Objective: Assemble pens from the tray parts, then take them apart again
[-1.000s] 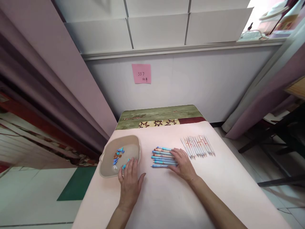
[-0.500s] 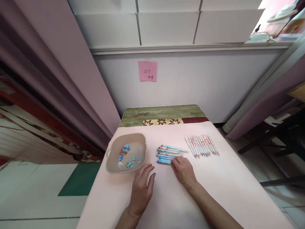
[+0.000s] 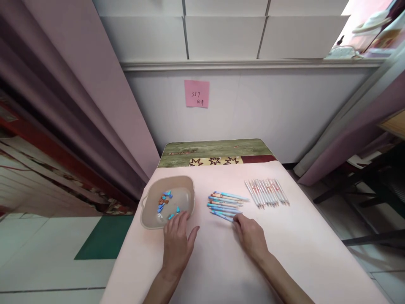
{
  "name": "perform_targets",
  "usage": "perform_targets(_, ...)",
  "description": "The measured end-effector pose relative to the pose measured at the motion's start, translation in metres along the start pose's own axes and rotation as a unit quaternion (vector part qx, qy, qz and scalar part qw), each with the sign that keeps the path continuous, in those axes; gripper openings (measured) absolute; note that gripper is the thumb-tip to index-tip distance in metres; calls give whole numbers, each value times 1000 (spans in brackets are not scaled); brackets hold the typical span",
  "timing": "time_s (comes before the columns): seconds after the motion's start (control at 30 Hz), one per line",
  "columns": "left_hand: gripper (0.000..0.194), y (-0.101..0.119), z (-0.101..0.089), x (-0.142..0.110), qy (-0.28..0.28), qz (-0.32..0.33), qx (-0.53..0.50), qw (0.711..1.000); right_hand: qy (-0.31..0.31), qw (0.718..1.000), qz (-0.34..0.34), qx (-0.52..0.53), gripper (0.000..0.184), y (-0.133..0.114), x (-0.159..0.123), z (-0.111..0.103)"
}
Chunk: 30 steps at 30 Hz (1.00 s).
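My right hand (image 3: 251, 234) has its fingertips closed around the right end of a light blue pen (image 3: 224, 216), the nearest of a group of blue and tan pens (image 3: 224, 203) lying side by side. This pen is tilted away from the others at its right end. My left hand (image 3: 177, 238) is open over the near rim of a beige plastic basin (image 3: 186, 185), with its thumb apart from the fingers. Small blue, brown and white clip-like pieces (image 3: 163, 202) lie in the basin, and my left fingers partly cover some of them.
Several whitish pens with red marks (image 3: 267, 193) lie in a row to the right on the pink-white tabletop (image 3: 218, 266). A patterned green cloth (image 3: 215, 147) covers the far edge. Behind stands a white wall with a pink note (image 3: 197, 93); curtains hang at both sides.
My left hand has moved left and forward over the basin's rim. My right hand has shifted slightly right and nearer, drawing the nearest blue pen's right end away from the group.
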State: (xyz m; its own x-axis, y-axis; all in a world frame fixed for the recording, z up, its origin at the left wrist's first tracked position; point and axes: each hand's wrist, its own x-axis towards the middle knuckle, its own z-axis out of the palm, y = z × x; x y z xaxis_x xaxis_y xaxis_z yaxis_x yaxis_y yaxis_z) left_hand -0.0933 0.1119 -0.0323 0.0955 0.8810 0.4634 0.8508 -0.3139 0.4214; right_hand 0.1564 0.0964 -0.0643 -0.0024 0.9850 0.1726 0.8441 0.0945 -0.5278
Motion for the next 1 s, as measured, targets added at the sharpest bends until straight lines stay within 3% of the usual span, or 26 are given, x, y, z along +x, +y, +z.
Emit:
perform_targets(0.1, 21, -8, 1, -5, -33, 3, 17, 999, -33, 971, 83, 221, 16, -15, 5, -13)
perform_targets(0.2, 20, 4, -3, -3, -40, -13, -20, 999, -77, 880, 135, 449, 31, -37, 13, -23)
perform_targets(0.3, 30, 29, -10, 8, -26, -87, -131, 987, -130, 802, 164, 559, 38, -60, 18, -30)
perform_targets(0.37, 37, 45, -13, 20, -74, -179, -296, 935, -154, 779, 167, 585, 38, -72, 20, -34)
perform_targets(0.47, 39, 57, -12, 35, -134, -300, -518, 790, -181, 765, 156, 597, 38, -81, 19, -39)
perform_targets(0.53, 33, 59, -8, 41, -134, -339, -588, 722, -203, 758, 154, 601, 39, -80, 18, -41)
perform_targets(0.63, 24, 59, 0, 42, -112, -355, -635, 677, -265, 726, 186, 607, 49, -72, 14, -42)
perform_targets(0.7, 22, 60, 4, 40, -102, -351, -642, 674, -295, 699, 219, 614, 55, -68, 13, -40)
perform_targets(0.77, 23, 62, 7, 39, -85, -348, -630, 689, -281, 700, 226, 617, 54, -66, 12, -37)
perform_targets(0.9, 22, 66, 7, 42, -28, -362, -604, 709, -185, 772, 176, 581, 43, -71, 13, -30)
perform_targets(1.0, 24, 64, 4, 45, 3, -375, -602, 705, -169, 792, 181, 558, 45, -79, 14, -26)
